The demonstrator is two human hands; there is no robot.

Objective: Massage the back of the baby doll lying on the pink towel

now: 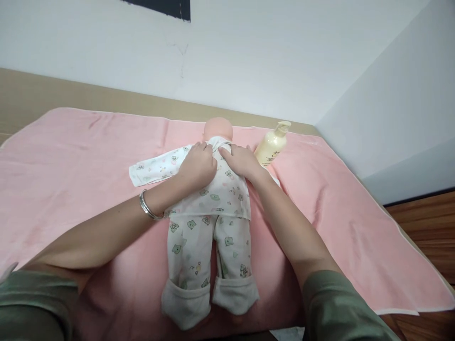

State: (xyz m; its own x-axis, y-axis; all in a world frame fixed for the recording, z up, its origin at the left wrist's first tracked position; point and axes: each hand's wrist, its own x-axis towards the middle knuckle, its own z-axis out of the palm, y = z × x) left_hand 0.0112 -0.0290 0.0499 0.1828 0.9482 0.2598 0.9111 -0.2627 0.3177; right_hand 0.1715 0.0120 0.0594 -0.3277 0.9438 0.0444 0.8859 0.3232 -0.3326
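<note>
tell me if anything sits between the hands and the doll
Nothing visible does. The left hand and right hand both rest directly on the doll, near its neck; the bottle sits beside the right hand, not between.

Both arms wear sleeves of dull olive-green cloth, matte and softly creased. The left sleeve [33, 303] shows as a broad, loose fold along the lower left edge, and its hem crosses the upper arm. The right sleeve [337, 308] ends in a plain hem near the elbow, with a few shallow wrinkles behind it. Below both hems the forearms are uncovered down to the hands. Around the left wrist is a bracelet [149, 208], silver-coloured, thin, round and shiny, seemingly made of two or three slim bands lying side by side. The left hand [197, 166] and the right hand [241, 161] are bare; the nails are too small to make out.
</note>
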